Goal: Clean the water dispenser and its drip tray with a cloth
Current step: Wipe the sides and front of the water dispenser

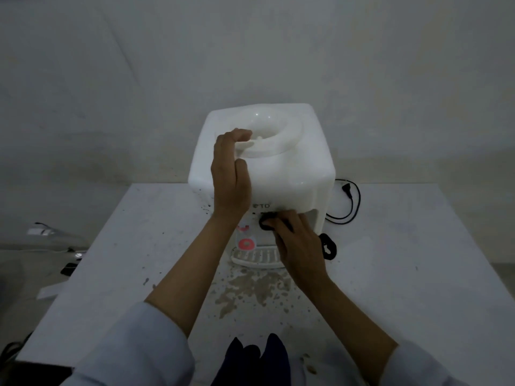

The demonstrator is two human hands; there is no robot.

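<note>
A white tabletop water dispenser (289, 174) stands on a white table (404, 260), its round bottle well facing up. My left hand (230, 174) rests on its top left, fingers curled over the well's rim. My right hand (298, 240) grips a black cloth (267, 220) and presses it against the dispenser's front panel, just under the top overhang. Below it sits the white slotted drip tray (256, 257), partly hidden by my right hand. A red tap (246, 243) shows on the front left.
A black power cord (348, 201) loops on the table right of the dispenser, and another black piece (330, 246) lies beside its base. Brown stains (250, 291) mark the table in front of the tray. Dark items (69, 267) lie on the floor at left.
</note>
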